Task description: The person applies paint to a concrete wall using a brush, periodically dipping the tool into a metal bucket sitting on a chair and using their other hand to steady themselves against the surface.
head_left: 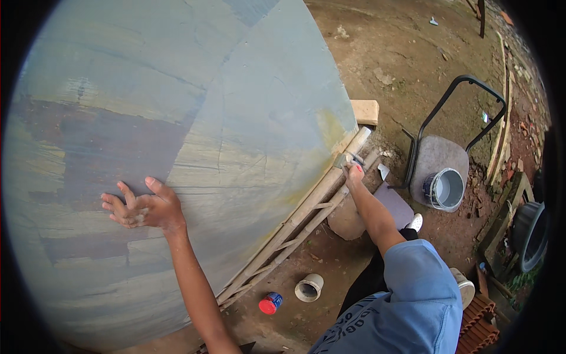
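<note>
A large pale blue-grey wall point(259, 124) with darker grey patches and yellowish streaks fills the left of the view. My left hand point(147, 206) is held up in front of it with fingers spread and nothing in them; whether it touches the wall I cannot tell. Farther right, my right hand point(355, 172) is closed around a flat paintbrush point(341, 161). The brush head is at the wall's right edge, by the upper end of a bamboo ladder point(295, 219) that runs along that edge.
A chair with a black metal frame point(423, 127) carries a bucket of pale paint point(453, 187). By my feet are a whitish pot point(309, 288) and a red-lidded blue jar point(271, 302). A pale block point(365, 111) sits beyond the ladder; a dark basin point(529, 236) is far right.
</note>
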A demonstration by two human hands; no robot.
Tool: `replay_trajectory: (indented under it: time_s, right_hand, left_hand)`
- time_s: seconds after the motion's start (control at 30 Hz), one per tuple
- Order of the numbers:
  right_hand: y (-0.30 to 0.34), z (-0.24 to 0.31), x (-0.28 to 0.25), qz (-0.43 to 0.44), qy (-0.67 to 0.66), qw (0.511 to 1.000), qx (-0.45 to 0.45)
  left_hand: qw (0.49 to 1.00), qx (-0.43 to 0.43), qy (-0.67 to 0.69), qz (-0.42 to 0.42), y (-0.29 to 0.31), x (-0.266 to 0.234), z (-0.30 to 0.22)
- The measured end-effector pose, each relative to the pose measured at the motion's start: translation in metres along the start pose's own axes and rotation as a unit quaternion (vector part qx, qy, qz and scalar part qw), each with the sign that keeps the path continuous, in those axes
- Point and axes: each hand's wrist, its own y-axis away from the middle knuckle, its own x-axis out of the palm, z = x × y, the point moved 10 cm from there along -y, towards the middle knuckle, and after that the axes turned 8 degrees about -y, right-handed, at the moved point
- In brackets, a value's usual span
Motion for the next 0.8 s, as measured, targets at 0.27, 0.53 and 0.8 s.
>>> replay_trajectory:
  time_s: [0.27,0.53,0.8]
  right_hand:
    - [0.027,-0.026,0.032,0.048,-0.121,0.988,0.076]
    - [0.106,0.034,0.085,0.151,-0.174,0.968,0.101]
    - [0.246,0.130,0.159,0.259,-0.223,0.932,0.119]
  left_hand:
    - [0.999,0.023,0.017,0.018,0.007,0.006,-0.002]
    - [1.000,0.002,-0.009,0.011,0.000,0.007,-0.009]
    - [1.000,0.008,-0.019,0.003,0.004,0.008,-0.008]
